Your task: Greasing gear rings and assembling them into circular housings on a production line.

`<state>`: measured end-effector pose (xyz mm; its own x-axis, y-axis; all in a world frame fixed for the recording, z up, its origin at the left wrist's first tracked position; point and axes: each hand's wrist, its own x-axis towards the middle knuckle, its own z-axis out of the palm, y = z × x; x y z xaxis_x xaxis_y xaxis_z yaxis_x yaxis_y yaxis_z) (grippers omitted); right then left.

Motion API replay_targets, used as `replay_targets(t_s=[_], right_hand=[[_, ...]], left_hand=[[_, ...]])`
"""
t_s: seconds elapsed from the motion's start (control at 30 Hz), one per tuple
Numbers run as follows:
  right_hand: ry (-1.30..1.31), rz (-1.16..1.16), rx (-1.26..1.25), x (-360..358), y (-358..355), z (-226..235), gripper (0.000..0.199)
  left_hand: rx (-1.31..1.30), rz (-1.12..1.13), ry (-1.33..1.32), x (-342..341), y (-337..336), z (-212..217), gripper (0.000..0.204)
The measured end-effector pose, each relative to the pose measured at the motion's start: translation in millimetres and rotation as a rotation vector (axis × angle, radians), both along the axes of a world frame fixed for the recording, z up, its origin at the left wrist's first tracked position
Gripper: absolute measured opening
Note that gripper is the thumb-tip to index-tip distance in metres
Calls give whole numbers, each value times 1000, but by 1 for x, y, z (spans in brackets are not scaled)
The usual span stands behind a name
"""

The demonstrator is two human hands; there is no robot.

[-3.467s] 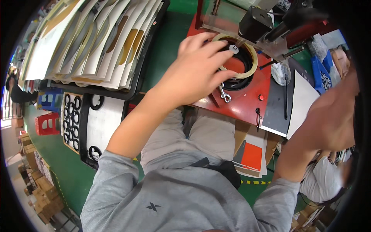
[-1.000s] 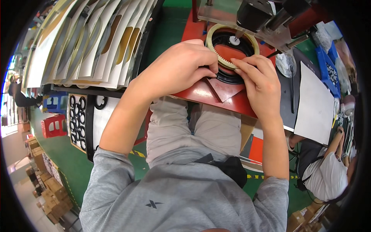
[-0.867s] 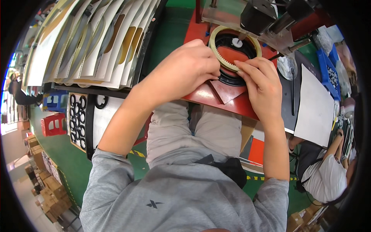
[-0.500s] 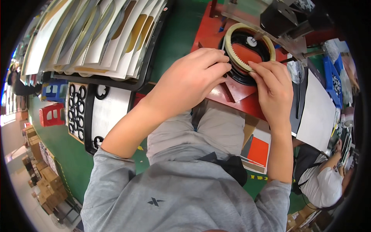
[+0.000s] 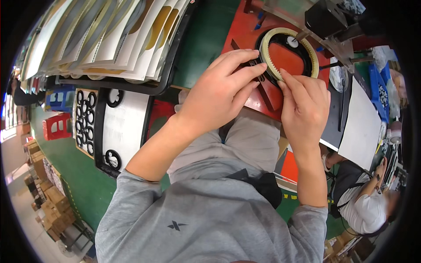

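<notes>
A cream ring gear (image 5: 269, 58) with teeth along its inner side lies over a round black housing (image 5: 260, 47) on a red work surface (image 5: 237, 33). A small white gear (image 5: 292, 41) shows inside the ring's far part. My right hand (image 5: 307, 103) has thumb and forefinger pinched at the ring gear's near edge. At the left of the ring, my left hand (image 5: 221, 87) holds nothing, its thumb and fingers apart and the fingertips close to the housing's rim. The right fingers cover the ring's nearest part.
Left of me, a black tray (image 5: 164, 81) carries upright white sheets with grey and brown curved strips. Below it lies another tray (image 5: 101, 131) with black rings. A clear-and-black machine head (image 5: 324, 19) overhangs the ring. At right are white sheets (image 5: 362, 127), a blue bin (image 5: 379, 87) and a seated person (image 5: 364, 208).
My left fingers have spread slightly. My right hand stays at the ring gear's near edge. The ring gear and housing appear a little further right, and the whole view has shifted slightly.
</notes>
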<state>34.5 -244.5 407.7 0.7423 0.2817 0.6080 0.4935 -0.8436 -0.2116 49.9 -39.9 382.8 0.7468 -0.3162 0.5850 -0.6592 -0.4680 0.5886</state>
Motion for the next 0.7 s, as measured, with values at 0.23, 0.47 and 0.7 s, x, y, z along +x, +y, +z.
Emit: replay_targets(t_s=[0.23, 0.47, 0.7], right_hand=[[29, -16, -36, 0, 4, 6, 21], [83, -15, -76, -1, 5, 12, 19], [46, -2, -136, 0, 0, 5, 23]], left_hand=[[-74, 93, -37, 12, -9, 8, 17], [-49, 250, -113, 46, -30, 2, 15], [-287, 188, 130, 46, -43, -7, 21]])
